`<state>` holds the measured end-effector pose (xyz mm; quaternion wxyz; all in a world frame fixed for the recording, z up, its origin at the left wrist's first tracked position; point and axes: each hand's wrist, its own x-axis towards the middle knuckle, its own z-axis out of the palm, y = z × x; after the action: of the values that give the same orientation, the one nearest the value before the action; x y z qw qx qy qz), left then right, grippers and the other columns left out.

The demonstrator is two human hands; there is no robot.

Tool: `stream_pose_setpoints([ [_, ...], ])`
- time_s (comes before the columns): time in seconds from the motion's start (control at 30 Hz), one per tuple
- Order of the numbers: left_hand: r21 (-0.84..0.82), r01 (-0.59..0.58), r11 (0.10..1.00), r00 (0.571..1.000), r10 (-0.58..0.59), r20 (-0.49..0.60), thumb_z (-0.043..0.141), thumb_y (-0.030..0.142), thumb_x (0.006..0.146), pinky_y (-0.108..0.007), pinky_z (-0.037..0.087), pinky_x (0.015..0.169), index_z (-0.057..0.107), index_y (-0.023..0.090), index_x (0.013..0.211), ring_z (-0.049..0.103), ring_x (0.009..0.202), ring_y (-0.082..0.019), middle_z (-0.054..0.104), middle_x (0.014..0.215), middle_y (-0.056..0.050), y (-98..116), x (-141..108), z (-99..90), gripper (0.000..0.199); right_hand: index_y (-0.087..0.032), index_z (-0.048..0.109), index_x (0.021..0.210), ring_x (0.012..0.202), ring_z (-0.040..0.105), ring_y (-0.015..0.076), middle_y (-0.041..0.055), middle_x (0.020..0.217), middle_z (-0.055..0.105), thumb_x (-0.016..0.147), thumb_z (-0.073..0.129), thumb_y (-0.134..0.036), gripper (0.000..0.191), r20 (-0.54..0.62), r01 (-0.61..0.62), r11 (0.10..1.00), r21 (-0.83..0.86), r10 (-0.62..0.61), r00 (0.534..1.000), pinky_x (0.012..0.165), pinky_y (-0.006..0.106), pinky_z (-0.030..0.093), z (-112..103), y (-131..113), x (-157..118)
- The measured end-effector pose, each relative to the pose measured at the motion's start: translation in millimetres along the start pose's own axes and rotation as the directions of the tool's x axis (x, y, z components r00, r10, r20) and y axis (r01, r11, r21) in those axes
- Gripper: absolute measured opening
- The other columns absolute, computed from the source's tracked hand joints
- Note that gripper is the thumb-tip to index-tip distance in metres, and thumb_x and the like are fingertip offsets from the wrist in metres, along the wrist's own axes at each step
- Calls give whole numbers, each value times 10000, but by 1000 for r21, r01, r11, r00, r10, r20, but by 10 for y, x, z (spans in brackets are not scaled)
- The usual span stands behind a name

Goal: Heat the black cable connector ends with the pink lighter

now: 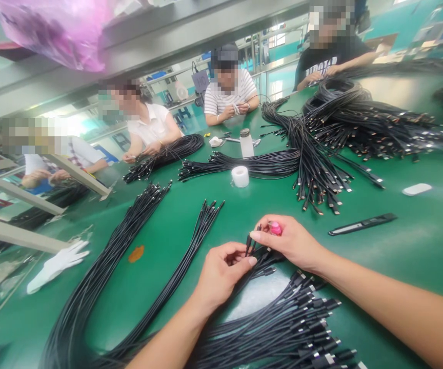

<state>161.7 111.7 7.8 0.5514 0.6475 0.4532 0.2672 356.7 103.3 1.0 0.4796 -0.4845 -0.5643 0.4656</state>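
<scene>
Close together over the green table (379, 251), both of my hands are at the ends of black USB cables (248, 244). My left hand (219, 274) is closed, with thumb and fingers pinching the cables just below their plugs. From the other side, my right hand (296, 243) pinches at the upper end of a cable. A small pink item (275, 228) shows at its curled fingers; what it is I cannot tell. Under my hands and wrists lies a large bundle of black cables (267, 328), plugs pointing right. Two thinner cable bundles (129, 236) curve away to the left.
A black utility knife (363, 224) and a white oval piece (417, 189) lie at right. Ahead are a white tape roll (240, 177), a bottle (246, 143) and cable piles (314, 148). A white glove (58, 265) lies left. Several people sit across the table.
</scene>
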Motion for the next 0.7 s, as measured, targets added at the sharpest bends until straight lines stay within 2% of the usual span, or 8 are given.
stream_pose_setpoints([
  [0.13,-54,10,998,1000,-11,-2,740,372,770,-244,454,655,722,142,930,589,663,-143,654,725,-32,-14,14,-3,281,-173,691,876,714,562,150,26,806,668,856,628,-417,253,62,35,998,54,-39,997,664,263,429,0,-7,-5],
  [0.3,-118,21,993,999,-24,-23,729,386,784,-234,459,643,709,142,946,583,642,-130,662,713,-26,5,15,-3,294,-167,694,997,624,531,126,31,820,682,849,637,-399,281,60,-16,993,116,9,998,561,247,395,5,30,-4],
  [0.5,-30,15,999,999,-15,-29,635,444,862,-218,424,637,699,145,880,548,629,-114,660,663,-17,40,3,-12,306,-159,694,1007,597,490,109,34,847,669,846,637,-387,285,79,-27,991,130,17,997,535,237,373,-1,23,-8],
  [0.7,20,32,999,996,-31,-78,659,458,836,-219,408,598,646,138,747,550,594,-115,674,647,-30,56,-5,-12,332,-159,686,994,567,436,95,14,809,632,858,623,-376,263,89,-25,991,129,14,996,523,231,351,-4,12,-11],
])
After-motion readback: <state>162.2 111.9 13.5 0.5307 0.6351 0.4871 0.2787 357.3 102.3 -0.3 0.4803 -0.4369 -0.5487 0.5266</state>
